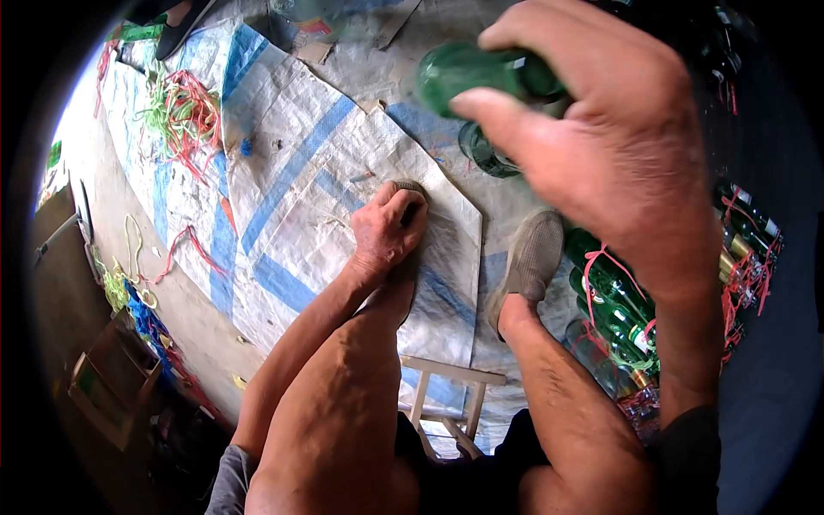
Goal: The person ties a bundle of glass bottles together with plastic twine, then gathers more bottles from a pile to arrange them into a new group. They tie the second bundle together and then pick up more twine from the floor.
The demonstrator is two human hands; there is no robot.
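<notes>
My right hand [601,129] is raised at the upper right, its fingers and thumb wrapped round a green glass bottle [463,77] that lies sideways in the grip and is slightly blurred. Below that bottle, another green glass piece [485,150] shows near the floor, partly hidden by my hand. My left hand [390,227] is closed low down over the toe of my left shoe, above the white and blue woven sheet [300,163]. What its curled fingers hold, if anything, is too small to make out.
Green bottles [614,296] bound with pink string lie beside my right shoe [532,257]. More bottles [747,223] stand farther right. Tangled green and red string [184,116] lies upper left. A wooden stool [455,372] is between my legs. Someone's shoe [180,30] shows at the top left.
</notes>
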